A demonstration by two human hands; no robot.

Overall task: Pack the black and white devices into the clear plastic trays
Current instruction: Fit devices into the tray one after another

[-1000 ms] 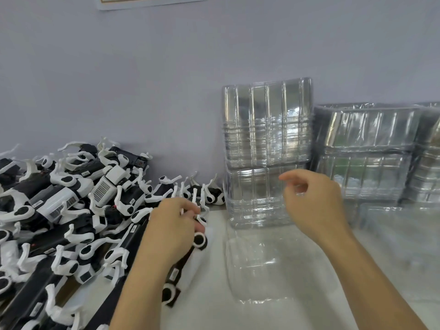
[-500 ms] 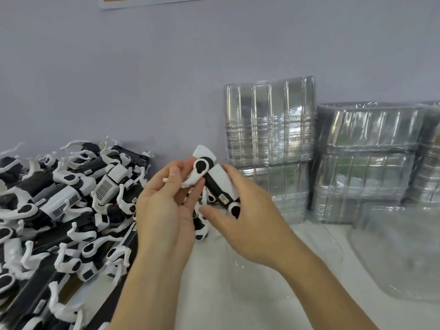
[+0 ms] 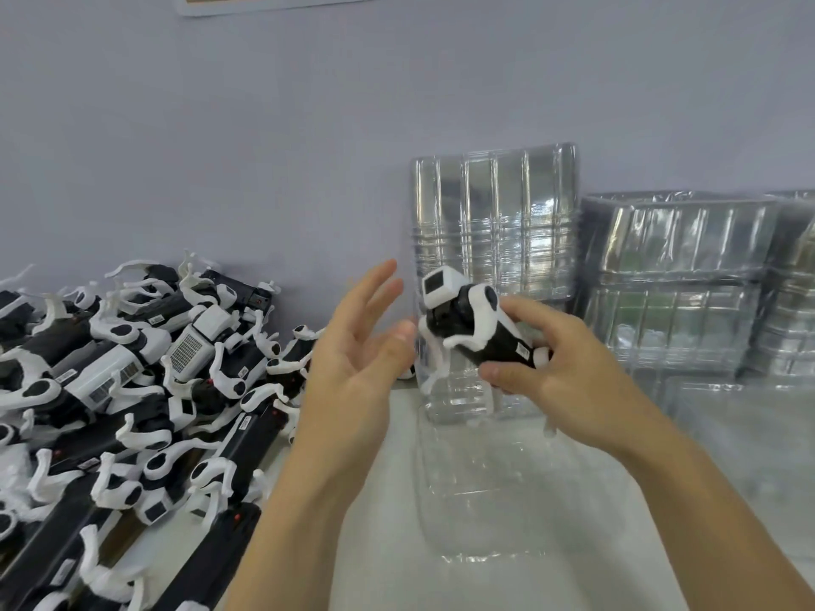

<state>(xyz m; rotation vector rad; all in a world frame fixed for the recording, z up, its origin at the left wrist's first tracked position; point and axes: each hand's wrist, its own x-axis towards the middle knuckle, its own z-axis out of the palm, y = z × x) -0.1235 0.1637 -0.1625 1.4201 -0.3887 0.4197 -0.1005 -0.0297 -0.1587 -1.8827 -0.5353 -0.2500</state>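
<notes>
Head view: my right hand (image 3: 569,372) grips one black and white device (image 3: 478,330) in the air above the single clear tray (image 3: 498,500) lying flat mid-desk, while my left hand (image 3: 357,346) hangs released just beside it; I judge the device should be levelled along the tray's length before lowering. Counts: one device held, a pile (image 3: 132,381) too tangled to count at the desk's left edge, and three visible tray stacks (image 3: 494,222) along the back edge.
</notes>
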